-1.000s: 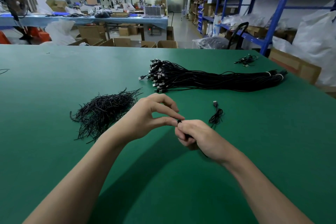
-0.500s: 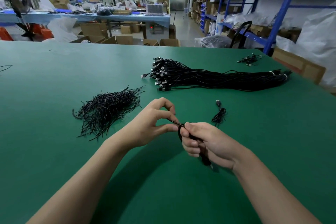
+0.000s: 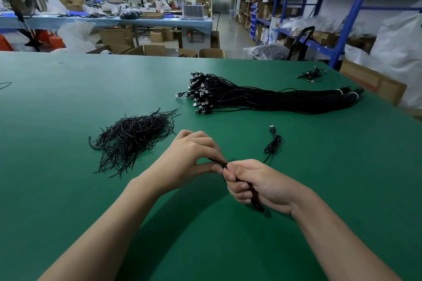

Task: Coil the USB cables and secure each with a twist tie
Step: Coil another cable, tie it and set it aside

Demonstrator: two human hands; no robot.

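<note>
Your right hand (image 3: 258,186) is closed in a fist round the coil (image 3: 257,203). The fingers curl tight, I judge so that the loops cannot spring apart while you bind them. Only a short black stub of the coil shows below your little finger; the rest is hidden in your palm.

Your left hand (image 3: 189,159) pinches a tie (image 3: 215,160) between thumb and forefinger, right against the top of the right fist. Its other fingers arch loosely above and hold nothing. The tie runs as a thin black line from that pinch to your right thumb, which suggests you are wrapping or twisting it round the coil's neck. I cannot tell how many turns are on.

Both hands are raised just above the worktop (image 3: 68,98), close in front of you.

The layout looks set for short reaches. The tie pile (image 3: 134,139) lies just beyond your left hand, and the bundle (image 3: 262,100) of uncoiled cables lies farther back, plugs pointing left. A loose cable (image 3: 272,143) lies near your right hand with its plug pointing away. One strand leads toward your fist, but I cannot tell whether it joins the coil.
</note>
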